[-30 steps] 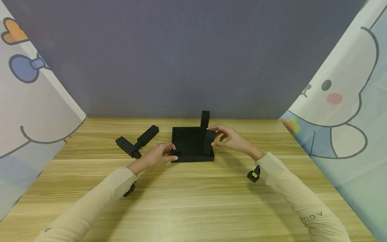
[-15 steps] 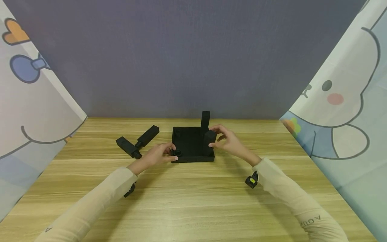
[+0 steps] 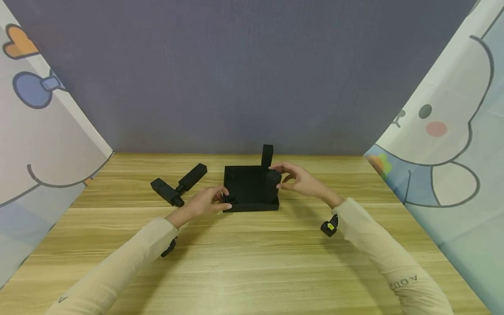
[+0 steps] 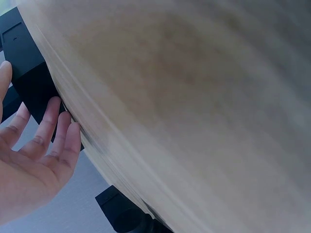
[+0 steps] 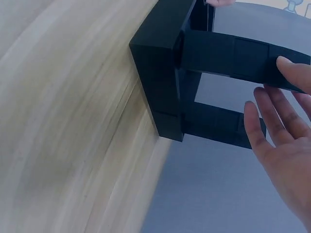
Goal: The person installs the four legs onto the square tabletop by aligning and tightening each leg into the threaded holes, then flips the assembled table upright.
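A square black base [image 3: 248, 207] with raised edges lies on the wooden table. Two black legs rise from its right side: a far leg [image 3: 267, 154] and a near leg [image 3: 271, 186]. My right hand [image 3: 303, 181] pinches the near leg by its upper end, thumb on one side and fingers on the other; the right wrist view shows this leg [image 5: 223, 53] standing out from the base [image 5: 155, 73]. My left hand [image 3: 204, 202] holds the base at its near left corner, by a round socket [image 3: 231, 198]; in the left wrist view its fingers rest along the base [image 4: 36, 82].
Two loose black legs lie left of the base, one [image 3: 165, 191] nearer and one [image 3: 193, 176] farther back, their narrow ends close together. A grey panel [image 3: 236, 78] stands behind the table [image 3: 244, 262], with cartoon-printed cloth on both sides.
My right hand shifted slightly toward me, then back out, around the top of the near leg, and that leg's top has turned a little. The left hand and base stayed in place.
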`<state>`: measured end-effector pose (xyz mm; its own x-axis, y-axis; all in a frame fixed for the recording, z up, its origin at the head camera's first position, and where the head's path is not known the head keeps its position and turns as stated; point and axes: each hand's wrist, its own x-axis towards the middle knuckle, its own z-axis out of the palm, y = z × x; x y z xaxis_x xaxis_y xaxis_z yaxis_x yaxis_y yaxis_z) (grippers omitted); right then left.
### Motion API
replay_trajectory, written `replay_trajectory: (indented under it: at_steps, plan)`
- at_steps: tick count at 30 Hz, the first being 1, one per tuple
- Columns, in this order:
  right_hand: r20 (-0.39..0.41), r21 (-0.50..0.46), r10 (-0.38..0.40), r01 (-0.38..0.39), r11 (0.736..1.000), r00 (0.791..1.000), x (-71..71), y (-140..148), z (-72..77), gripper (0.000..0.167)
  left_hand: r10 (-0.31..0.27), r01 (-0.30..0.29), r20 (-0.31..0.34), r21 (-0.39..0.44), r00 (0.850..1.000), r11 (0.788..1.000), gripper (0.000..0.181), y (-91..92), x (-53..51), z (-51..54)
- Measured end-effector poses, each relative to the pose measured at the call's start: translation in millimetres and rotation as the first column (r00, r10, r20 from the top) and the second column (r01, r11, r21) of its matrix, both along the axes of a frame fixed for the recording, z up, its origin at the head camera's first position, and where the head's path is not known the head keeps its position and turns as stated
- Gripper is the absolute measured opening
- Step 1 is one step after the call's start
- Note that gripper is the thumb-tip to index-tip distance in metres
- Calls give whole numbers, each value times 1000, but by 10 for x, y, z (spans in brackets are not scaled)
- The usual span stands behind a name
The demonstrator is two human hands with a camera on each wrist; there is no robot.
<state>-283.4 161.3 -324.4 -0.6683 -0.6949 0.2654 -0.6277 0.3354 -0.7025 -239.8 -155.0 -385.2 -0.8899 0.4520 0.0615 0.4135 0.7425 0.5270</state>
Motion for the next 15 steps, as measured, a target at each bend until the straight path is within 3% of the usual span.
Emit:
replay_trajectory:
  at_steps: [7,15]
  plan:
    - [4,-18,-68,68,998,998,52,-30,2,46,2,-2,-1,-3,1000,1000,39,-1,2,-4]
    - [-52,-74,-185,181,981,981,332,-143,154,42,12,-12,11,-8,1000,1000,38,-2,1,0]
